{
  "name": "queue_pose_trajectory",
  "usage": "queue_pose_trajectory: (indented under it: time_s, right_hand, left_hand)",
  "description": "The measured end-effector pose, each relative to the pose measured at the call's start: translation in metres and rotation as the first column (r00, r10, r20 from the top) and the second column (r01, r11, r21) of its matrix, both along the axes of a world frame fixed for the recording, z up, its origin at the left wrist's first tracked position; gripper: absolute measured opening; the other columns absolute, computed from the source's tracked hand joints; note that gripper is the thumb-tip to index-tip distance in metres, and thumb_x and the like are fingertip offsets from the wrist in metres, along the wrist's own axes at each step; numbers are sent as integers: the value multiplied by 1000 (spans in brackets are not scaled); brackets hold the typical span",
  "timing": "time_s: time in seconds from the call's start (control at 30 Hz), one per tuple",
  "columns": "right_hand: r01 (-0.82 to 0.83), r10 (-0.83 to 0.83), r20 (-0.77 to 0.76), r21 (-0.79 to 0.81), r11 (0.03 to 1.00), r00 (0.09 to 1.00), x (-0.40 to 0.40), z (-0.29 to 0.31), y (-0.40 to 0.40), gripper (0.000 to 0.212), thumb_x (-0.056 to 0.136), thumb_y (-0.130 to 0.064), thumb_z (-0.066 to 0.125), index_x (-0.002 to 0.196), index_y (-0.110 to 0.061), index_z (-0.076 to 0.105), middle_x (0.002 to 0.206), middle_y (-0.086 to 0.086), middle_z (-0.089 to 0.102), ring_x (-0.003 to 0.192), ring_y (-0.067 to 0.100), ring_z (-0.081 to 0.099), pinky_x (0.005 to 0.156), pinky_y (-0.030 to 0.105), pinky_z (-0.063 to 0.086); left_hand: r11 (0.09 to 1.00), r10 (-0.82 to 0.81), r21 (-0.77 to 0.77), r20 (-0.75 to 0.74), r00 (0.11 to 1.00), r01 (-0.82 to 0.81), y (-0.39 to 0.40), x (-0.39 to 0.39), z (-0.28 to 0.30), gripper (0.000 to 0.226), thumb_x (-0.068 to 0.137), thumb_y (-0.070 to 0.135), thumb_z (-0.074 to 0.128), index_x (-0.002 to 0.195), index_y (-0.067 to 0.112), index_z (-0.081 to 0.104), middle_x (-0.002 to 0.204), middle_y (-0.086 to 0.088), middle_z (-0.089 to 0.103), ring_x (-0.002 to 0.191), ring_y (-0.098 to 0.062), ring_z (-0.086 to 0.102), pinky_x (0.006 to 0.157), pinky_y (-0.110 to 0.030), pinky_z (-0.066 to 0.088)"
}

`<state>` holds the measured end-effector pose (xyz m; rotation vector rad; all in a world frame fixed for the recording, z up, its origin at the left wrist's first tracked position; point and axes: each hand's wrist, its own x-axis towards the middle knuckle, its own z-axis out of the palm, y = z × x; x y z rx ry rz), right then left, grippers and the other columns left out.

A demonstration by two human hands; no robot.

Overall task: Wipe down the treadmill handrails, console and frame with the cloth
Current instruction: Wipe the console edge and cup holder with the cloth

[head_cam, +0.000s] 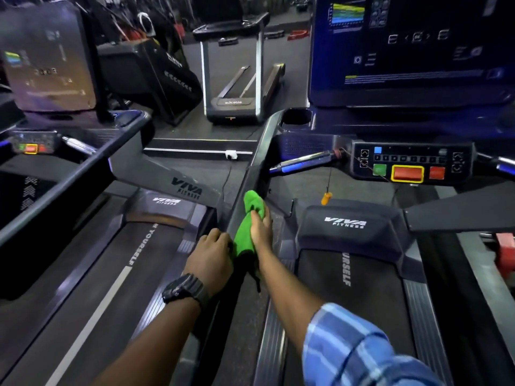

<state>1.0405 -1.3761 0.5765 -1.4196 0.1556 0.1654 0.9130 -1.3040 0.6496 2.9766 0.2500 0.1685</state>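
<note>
A green cloth (247, 221) is wrapped over the left handrail (257, 160) of the treadmill in front of me. My right hand (260, 228) grips the cloth against the rail from the right side. My left hand (213, 253), a black watch on its wrist, curls round the same rail just below the cloth. The console (412, 162) with green, red and yellow-framed buttons sits up right, below a dark screen (412, 48). The motor cover (348, 227) reads VIVA FITNESS.
A second treadmill (117, 246) stands close on the left, its handrail (69, 179) slanting across. A third treadmill (234, 79) stands further ahead. An orange safety clip (326, 198) hangs on a cord below the console. A short silver grip (303, 160) juts out left of the console.
</note>
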Motion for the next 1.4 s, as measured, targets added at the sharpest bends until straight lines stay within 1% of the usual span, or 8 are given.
queue_pose_trajectory:
  time_s: [0.17, 0.3, 0.47, 0.67, 0.8, 0.97, 1.27, 1.4]
  right_hand:
    - [19, 14, -275, 118, 993, 961, -40, -26, -3, 42, 95, -36, 56, 131, -15, 54, 120, 11, 62, 113, 32, 59, 101, 46, 46]
    - [-26, 37, -64, 159, 987, 997, -90, -9, -10, 34, 95, -31, 57, 129, -31, 57, 122, 2, 66, 109, 23, 64, 92, 46, 54]
    - [-59, 62, 138, -22, 998, 988, 34, 3, 1, 48, 94, -17, 54, 141, -18, 46, 146, 7, 48, 132, 23, 47, 110, 39, 37]
    - [45, -24, -136, 152, 987, 990, 64, -18, 6, 33, 96, -6, 51, 122, -24, 57, 131, 8, 62, 122, 26, 57, 105, 34, 42]
    - [-3, 6, -61, 38, 999, 998, 13, -5, -6, 14, 92, -37, 55, 102, -46, 60, 105, -6, 70, 97, 18, 67, 89, 44, 54]
    - [-30, 87, 285, -197, 980, 955, 96, 15, 4, 55, 85, -22, 50, 139, -9, 50, 146, 14, 47, 135, 27, 43, 113, 37, 32]
    - [61, -78, -134, -131, 989, 988, 66, -15, 4, 36, 90, -37, 51, 115, -14, 62, 115, 17, 66, 108, 36, 61, 87, 40, 47]
    - [-74, 89, 78, -178, 981, 993, 34, 0, -11, 53, 90, -44, 45, 132, -13, 51, 130, 8, 56, 119, 25, 52, 101, 40, 43]
  left_hand:
    - [998, -57, 15, -62, 996, 58, -5, 45, 5, 22, 90, 21, 42, 108, 14, 55, 111, -7, 49, 101, -33, 46, 83, -48, 45]
    - [999, -52, 2, -84, 995, 53, -8, 79, 5, 31, 91, 25, 36, 114, 14, 53, 119, -6, 49, 105, -34, 46, 86, -50, 46]
    - [997, 14, -77, -17, 1000, -15, -2, 108, -2, 58, 86, 40, 18, 130, 12, 45, 116, -14, 58, 105, -36, 53, 90, -47, 43]
    - [999, 8, 31, -43, 999, -7, -1, 127, -5, 62, 85, 49, 13, 106, 18, 61, 103, -9, 55, 101, -32, 51, 87, -46, 46]
    - [999, 41, 4, -17, 999, -41, -6, 143, -3, 55, 86, 45, 12, 95, 17, 59, 102, -6, 56, 97, -33, 52, 84, -48, 45]
    - [998, 58, -38, 62, 996, -56, -6, 152, -7, 52, 88, 43, 15, 98, 15, 58, 100, -8, 62, 94, -32, 55, 84, -45, 42]
    - [998, 68, 1, 60, 996, -68, -12, 158, 1, 54, 89, 46, 16, 96, 17, 62, 97, -7, 61, 92, -32, 56, 84, -42, 42]
    - [992, 117, -40, -2, 993, -117, -21, 168, 5, 53, 91, 52, 17, 100, 18, 58, 103, -5, 58, 93, -30, 53, 81, -41, 45]
